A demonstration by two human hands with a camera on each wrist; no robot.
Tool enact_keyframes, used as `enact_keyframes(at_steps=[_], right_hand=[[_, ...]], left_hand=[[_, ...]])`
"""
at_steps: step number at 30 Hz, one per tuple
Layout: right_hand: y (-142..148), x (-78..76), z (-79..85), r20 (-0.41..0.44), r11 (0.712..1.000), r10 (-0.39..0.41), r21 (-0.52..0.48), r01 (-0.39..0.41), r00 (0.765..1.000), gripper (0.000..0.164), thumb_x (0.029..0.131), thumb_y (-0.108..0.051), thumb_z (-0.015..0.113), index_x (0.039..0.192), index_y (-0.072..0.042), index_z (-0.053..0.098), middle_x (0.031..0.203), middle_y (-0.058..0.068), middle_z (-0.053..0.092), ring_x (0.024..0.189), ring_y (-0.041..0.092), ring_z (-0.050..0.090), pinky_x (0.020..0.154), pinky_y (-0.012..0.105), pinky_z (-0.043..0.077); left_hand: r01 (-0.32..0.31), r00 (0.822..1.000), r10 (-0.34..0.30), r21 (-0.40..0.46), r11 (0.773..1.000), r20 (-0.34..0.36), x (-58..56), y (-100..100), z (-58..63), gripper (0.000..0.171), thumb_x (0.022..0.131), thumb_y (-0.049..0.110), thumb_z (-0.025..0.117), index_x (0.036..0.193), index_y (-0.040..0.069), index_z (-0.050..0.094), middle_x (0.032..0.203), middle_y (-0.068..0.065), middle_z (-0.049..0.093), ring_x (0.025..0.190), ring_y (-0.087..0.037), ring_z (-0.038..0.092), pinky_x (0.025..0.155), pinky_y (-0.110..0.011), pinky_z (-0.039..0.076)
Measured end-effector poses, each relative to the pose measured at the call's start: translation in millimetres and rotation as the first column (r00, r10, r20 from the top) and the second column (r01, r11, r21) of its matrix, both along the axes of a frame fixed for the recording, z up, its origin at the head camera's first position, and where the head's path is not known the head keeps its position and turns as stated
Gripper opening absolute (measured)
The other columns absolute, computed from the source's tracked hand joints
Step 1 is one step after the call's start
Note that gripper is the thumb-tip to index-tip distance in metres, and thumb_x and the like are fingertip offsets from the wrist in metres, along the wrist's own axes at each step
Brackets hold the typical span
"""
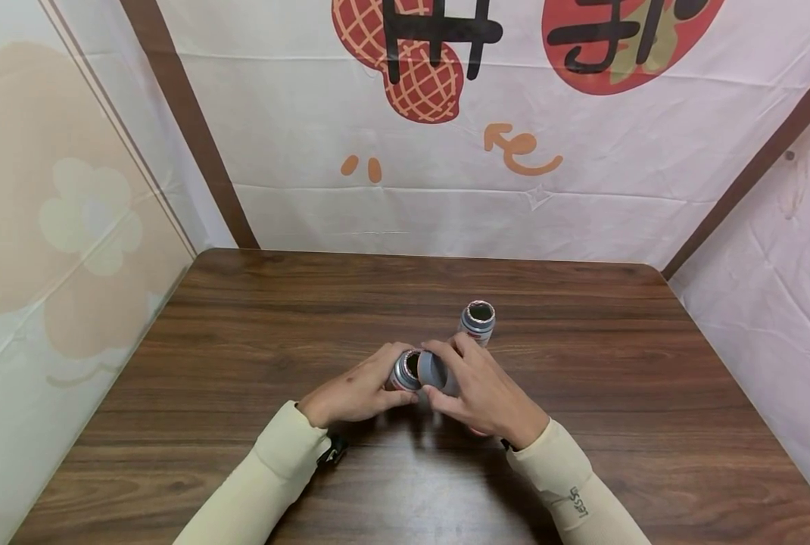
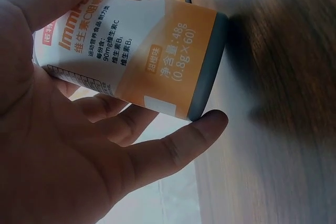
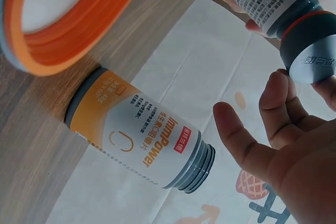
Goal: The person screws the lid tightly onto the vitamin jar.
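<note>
Left grip (image 1: 357, 390) clamps a bottle (image 2: 142, 51), right grip (image 1: 480, 390) a grey cap (image 1: 434, 370), with 1 uncapped bottle (image 3: 139, 127) and loose orange-lined cap (image 3: 73, 53) nearby

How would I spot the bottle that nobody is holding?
On the brown wooden table, look just beyond the right hand, toward the printed backdrop. There stands a white-and-orange bottle, upright, its dark mouth uncovered. Unlike the lookalike bottle in the left hand, where the right hand pinches a grey cap near the mouth, it stands free.
</note>
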State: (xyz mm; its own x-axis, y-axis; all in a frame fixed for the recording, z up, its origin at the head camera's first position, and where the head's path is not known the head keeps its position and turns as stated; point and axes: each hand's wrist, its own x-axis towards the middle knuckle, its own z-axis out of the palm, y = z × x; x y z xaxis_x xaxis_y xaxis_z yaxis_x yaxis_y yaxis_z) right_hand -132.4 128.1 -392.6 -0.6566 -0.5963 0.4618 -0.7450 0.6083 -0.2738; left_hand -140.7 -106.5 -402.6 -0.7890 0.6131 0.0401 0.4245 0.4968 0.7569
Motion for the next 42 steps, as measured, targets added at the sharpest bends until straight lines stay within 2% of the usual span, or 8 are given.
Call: enact_keyframes(at_steps=[7,14,26,42], right_hand=[[-2.2,0.7,0.8,0.010,1.000,-0.014,-0.014,0.015,1.000,0.048,0.083,-0.038,0.069,0.120,-0.010,0.059,0.099,0.003,0.054,0.081,0.016,0.050,0.073,0.036,0.046],[-3.8,1.5,2.7,-0.009,1.000,-0.008,-0.015,0.008,1.000,0.046,0.084,-0.039,0.067,0.121,-0.013,0.061,0.096,0.001,0.050,0.078,0.014,0.047,0.069,0.032,0.043],[-5.1,1.7,2.8,-0.023,1.000,0.007,-0.006,-0.007,1.000,0.048,0.084,-0.038,0.067,0.124,-0.013,0.061,0.097,0.002,0.050,0.078,0.015,0.046,0.070,0.033,0.042],[-6.5,-0.6,2.2,-0.032,1.000,0.012,0.016,-0.012,0.999,0.048,0.085,-0.040,0.069,0.124,-0.012,0.062,0.095,0.003,0.049,0.076,0.014,0.045,0.068,0.033,0.042]], left_hand=[[0.011,0.999,-0.012,-0.017,1.000,-0.040,2.9,1.5,0.0,0.052,0.093,0.020,0.073,0.137,0.012,0.045,0.121,-0.005,0.049,0.104,-0.016,0.051,0.087,-0.036,0.047],[0.000,0.999,-0.002,-0.041,0.999,-0.042,5.3,3.1,0.3,0.053,0.094,0.023,0.072,0.139,0.014,0.045,0.119,-0.003,0.049,0.101,-0.015,0.051,0.086,-0.036,0.047],[-0.021,0.999,0.018,-0.060,0.998,-0.048,7.8,5.1,0.2,0.055,0.095,0.025,0.072,0.141,0.016,0.045,0.121,-0.002,0.050,0.100,-0.014,0.051,0.084,-0.036,0.047],[-0.037,0.997,0.032,-0.071,0.997,-0.068,9.5,7.1,1.6,0.054,0.094,0.024,0.072,0.140,0.014,0.045,0.122,-0.003,0.051,0.101,-0.015,0.051,0.084,-0.035,0.047]])
